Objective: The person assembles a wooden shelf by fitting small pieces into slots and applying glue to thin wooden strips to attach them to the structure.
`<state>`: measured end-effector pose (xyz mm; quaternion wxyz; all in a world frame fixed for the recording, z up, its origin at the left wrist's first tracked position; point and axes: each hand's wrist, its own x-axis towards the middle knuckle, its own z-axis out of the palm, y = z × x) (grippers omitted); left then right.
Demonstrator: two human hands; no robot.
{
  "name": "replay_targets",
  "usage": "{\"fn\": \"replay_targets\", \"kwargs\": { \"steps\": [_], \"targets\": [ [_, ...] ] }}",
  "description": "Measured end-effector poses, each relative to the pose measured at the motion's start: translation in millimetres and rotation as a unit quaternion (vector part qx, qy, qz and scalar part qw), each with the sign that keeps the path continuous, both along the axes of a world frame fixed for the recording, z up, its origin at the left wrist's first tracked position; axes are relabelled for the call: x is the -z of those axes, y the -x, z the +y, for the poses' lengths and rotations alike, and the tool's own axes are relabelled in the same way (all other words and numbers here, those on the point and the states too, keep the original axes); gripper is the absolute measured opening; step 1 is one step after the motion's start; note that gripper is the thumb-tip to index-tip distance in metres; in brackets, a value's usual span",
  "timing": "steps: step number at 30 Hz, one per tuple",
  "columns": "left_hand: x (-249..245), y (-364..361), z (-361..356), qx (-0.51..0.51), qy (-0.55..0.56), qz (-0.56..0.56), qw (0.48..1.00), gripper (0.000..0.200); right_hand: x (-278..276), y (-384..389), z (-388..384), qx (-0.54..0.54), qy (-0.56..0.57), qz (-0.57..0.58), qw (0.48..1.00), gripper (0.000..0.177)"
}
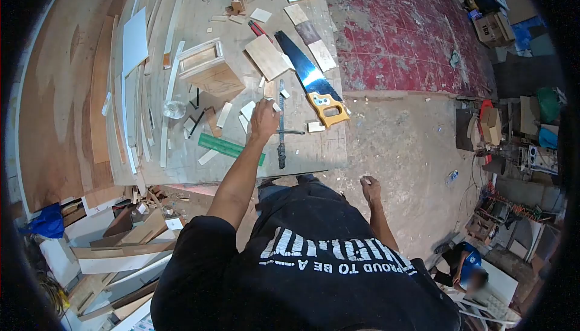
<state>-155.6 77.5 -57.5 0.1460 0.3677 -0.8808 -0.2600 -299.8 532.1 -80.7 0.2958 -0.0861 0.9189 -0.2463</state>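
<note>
My left hand (pixel 264 118) reaches over the workbench, its fingers closed around a small pale wood block (pixel 276 107) that shows beside the thumb. A short wood strip (pixel 269 88) lies just beyond the fingertips. To the right of the hand is a dark metal bar clamp (pixel 281 144). Left of the wrist are a green ruler (pixel 225 148) and loose wood offcuts (pixel 224 114). My right hand (pixel 370 188) hangs off the bench over the floor, fingers loosely bent and slightly apart, with nothing visible in it.
A handsaw (pixel 308 71) with a yellow handle lies along the bench's right side. Left of it stand a wooden box (pixel 211 68) and a flat wood panel (pixel 267 57). Long strips (pixel 175 20) cover the bench's left. Scrap wood (pixel 121 249) is piled below; another person (pixel 470 267) is at lower right.
</note>
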Motion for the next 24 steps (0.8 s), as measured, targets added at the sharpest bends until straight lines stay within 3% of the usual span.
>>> {"fn": "replay_targets", "kwargs": {
  "steps": [1,3,4,7,9,11,14,17,19,21,23,24],
  "targets": [
    [2.9,-1.9,-1.1,-0.004,-0.001,-0.002,1.0,0.04,-2.2,5.3,7.8,-0.004,-0.001,-0.002,1.0,0.04],
    [8.9,-8.7,-1.5,-0.111,-0.155,0.149,0.97,0.038,-9.5,14.8,23.7,0.033,-0.015,-0.048,0.998,0.039],
    [9.5,-14.5,1.8,-0.17,-0.215,0.201,0.94,0.04,0.2,24.1,35.8,-0.015,-0.013,-0.02,1.0,0.035],
    [20.7,-50.1,4.2,-0.216,-0.217,0.258,0.917,0.047,20.0,53.1,47.8,-0.026,0.023,-0.034,0.999,0.031],
    [19.7,-75.4,12.4,-0.243,-0.238,0.232,0.911,0.051,23.5,69.3,24.7,-0.026,0.056,-0.028,0.998,0.028],
    [3.5,-93.3,27.9,-0.284,-0.298,0.215,0.886,0.041,8.5,78.7,-22.2,-0.157,0.101,0.112,0.976,0.031],
    [-11.6,-115.3,41.3,-0.338,-0.342,0.177,0.859,0.035,-6.6,76.8,-119.2,-0.304,0.086,0.099,0.944,0.039],
    [5.8,-138.4,43.7,-0.347,-0.319,0.187,0.862,0.026,-26.7,38.7,-217.1,-0.361,0.12,0.131,0.915,0.043],
    [3.8,-145.5,40.4,-0.365,-0.294,0.163,0.868,0.026,-51.5,16.6,-267.1,-0.419,0.041,0.099,0.902,0.041],
    [5.6,-156.7,31.9,-0.385,-0.267,0.139,0.872,0.026,-63.3,-2.1,-295.9,-0.416,0.053,0.092,0.903,0.04],
    [16.2,-169.8,22.0,-0.327,-0.126,0.064,0.934,0.031,-59.9,-22.4,-314.4,-0.416,0.064,0.083,0.903,0.04],
    [14.6,-170.6,17.3,-0.33,-0.071,0.058,0.939,0.03,-43.3,-29.1,-315.6,-0.409,0.13,0.11,0.897,0.037]
  ]
}}
